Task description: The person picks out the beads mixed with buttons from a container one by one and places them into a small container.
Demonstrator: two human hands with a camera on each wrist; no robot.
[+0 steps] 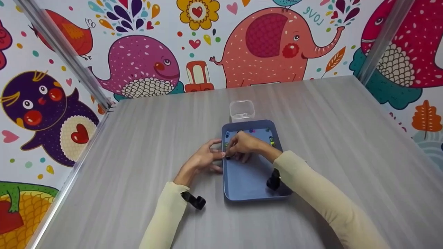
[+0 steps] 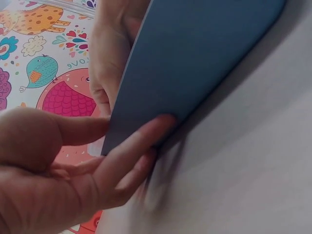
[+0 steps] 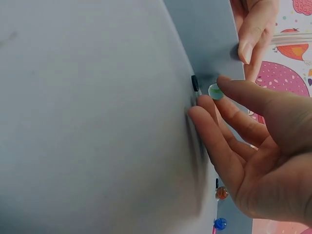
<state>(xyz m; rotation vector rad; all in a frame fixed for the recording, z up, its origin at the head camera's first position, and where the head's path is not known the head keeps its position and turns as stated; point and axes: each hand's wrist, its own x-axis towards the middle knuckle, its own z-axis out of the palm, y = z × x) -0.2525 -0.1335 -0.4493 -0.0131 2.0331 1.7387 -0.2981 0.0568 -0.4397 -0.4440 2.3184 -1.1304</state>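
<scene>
My right hand [image 1: 245, 142] is inside the blue tray [image 1: 246, 181], near its left wall. In the right wrist view its thumb and a fingertip pinch a clear glass marble [image 3: 214, 91] with a green swirl. Beside that marble, a small black disc [image 3: 195, 83] sits on the tray floor. Against the outside of the left wall, my left hand [image 1: 202, 157] holds the tray, thumb over the rim and fingers along the outer face. An orange marble [image 3: 222, 193] and a blue marble [image 3: 221, 224] lie farther along the tray, by small coloured pieces.
A clear plastic container [image 1: 242, 110] stands right behind the tray; its contents are hard to make out. More marbles and small pieces line the tray's far and right sides. Patterned walls [image 1: 145, 65] border the grey table [image 1: 138, 138] at the back and sides.
</scene>
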